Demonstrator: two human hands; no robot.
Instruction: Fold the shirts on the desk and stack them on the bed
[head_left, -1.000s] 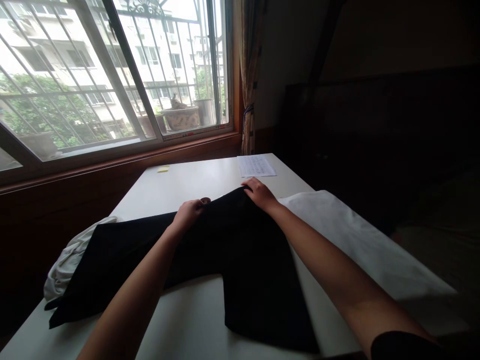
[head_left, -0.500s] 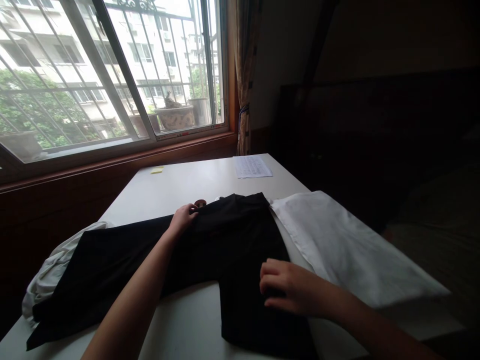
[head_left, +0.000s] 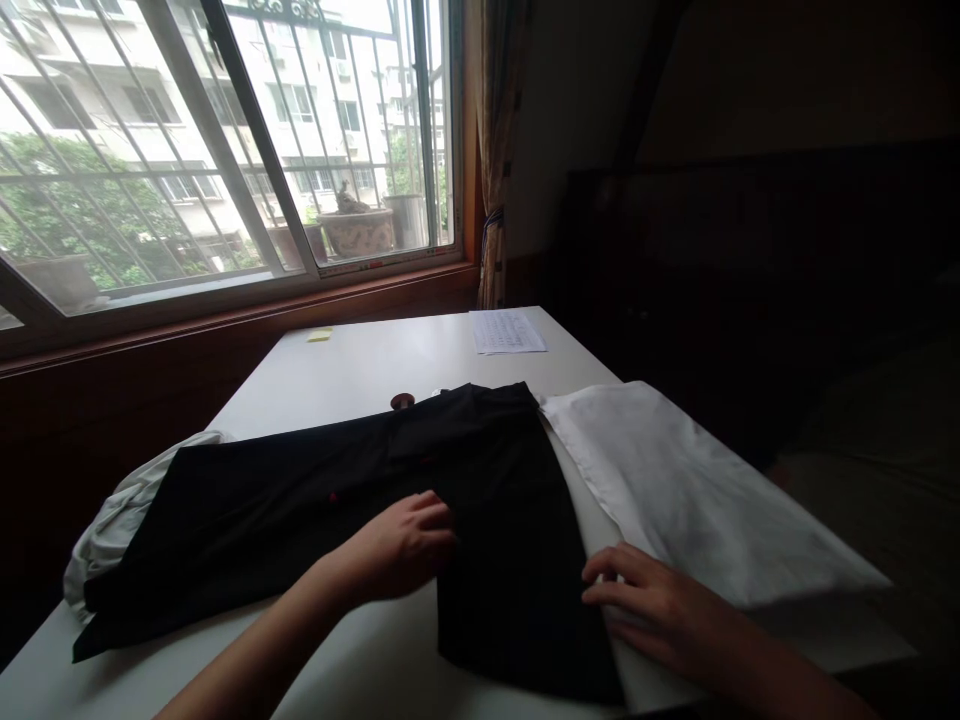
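Note:
A black garment [head_left: 510, 560] lies spread over the white table [head_left: 330, 372]. One long part of it reaches left and a shorter part comes down toward me. My left hand [head_left: 416, 540] is over the garment's inner corner. Its fingers are bent and close together, and their tips are hidden against the dark cloth. At the garment's right edge is my right hand [head_left: 645, 605], with fingers partly stretched and a gap showing between them; the fingertips touch the edge.
White cloth [head_left: 690, 490] lies to the right, and a crumpled white cloth [head_left: 120, 530] sticks out at the far left. Behind the garment stands a small brown round object [head_left: 403, 401]. Printed paper [head_left: 508, 331] and a yellow note [head_left: 319, 334] rest farther back, near the window [head_left: 352, 140].
My left hand has come from the garment's far edge down and right to its inner corner. My right hand has shifted right and slightly down, from above the cloth to its right edge.

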